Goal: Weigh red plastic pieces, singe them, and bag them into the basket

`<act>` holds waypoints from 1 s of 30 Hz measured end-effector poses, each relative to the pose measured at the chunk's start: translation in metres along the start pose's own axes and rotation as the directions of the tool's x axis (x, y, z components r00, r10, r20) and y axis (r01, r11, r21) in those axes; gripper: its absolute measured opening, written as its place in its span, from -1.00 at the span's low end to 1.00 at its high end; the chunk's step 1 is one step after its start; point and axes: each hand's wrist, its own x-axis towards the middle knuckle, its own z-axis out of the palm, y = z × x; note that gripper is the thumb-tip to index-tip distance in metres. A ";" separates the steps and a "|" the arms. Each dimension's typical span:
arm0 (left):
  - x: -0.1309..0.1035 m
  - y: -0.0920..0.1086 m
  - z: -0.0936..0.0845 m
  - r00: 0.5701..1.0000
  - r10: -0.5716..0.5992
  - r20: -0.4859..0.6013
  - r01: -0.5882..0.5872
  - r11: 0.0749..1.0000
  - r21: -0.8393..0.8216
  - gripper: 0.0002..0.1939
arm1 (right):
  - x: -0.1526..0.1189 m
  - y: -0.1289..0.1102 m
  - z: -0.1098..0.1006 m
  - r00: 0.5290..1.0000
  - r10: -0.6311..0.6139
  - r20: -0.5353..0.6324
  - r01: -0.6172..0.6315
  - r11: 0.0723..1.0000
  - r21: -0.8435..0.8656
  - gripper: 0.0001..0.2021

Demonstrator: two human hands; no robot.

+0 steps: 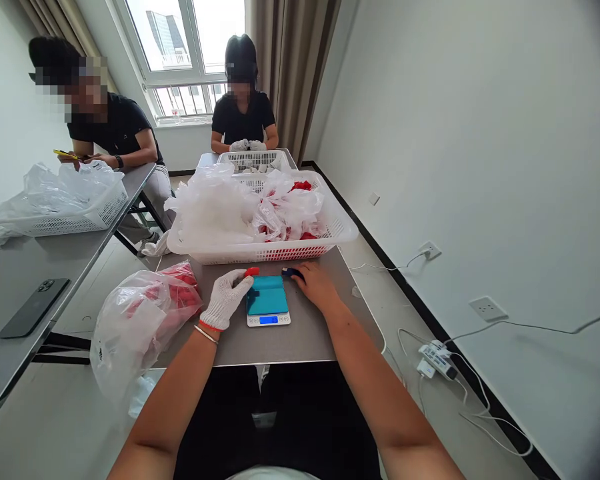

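My left hand, in a white knitted glove, is closed on a small red piece whose kind I cannot make out. My bare right hand grips a small dark blue object, mostly covered by the fingers. Between the hands lies a small digital scale with a teal top and a lit blue display; nothing rests on its top. Left of my gloved hand, a clear plastic bag of red items sits at the table's edge and hangs partly over it.
A large white basket with plastic bags and red items stands just beyond the scale. Behind it, a person in white gloves sits at a smaller basket. Another person sits at the left table. Cables and a power strip lie right.
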 end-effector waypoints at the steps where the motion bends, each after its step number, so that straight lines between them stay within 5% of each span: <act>1: -0.001 0.000 0.000 1.000 0.006 -0.002 -0.006 1.000 -0.011 -0.64 | 0.000 -0.003 0.001 1.000 0.014 -0.023 -0.013 0.999 0.039 -0.74; 7: -0.005 0.003 0.002 1.000 0.014 0.002 -0.014 0.999 -0.051 -0.64 | 0.008 -0.024 0.002 0.985 0.063 -0.162 -0.010 0.951 0.308 -0.70; 15: -0.002 0.000 0.001 1.000 -0.017 -0.018 0.016 0.997 -0.077 -0.65 | 0.017 -0.036 0.005 0.976 0.014 -0.217 0.077 0.910 0.407 -0.53; 30: -0.006 0.001 0.009 1.000 -0.007 0.013 0.008 0.994 -0.113 -0.61 | 0.006 -0.061 -0.004 0.966 0.242 -0.088 -0.168 0.852 0.495 -0.37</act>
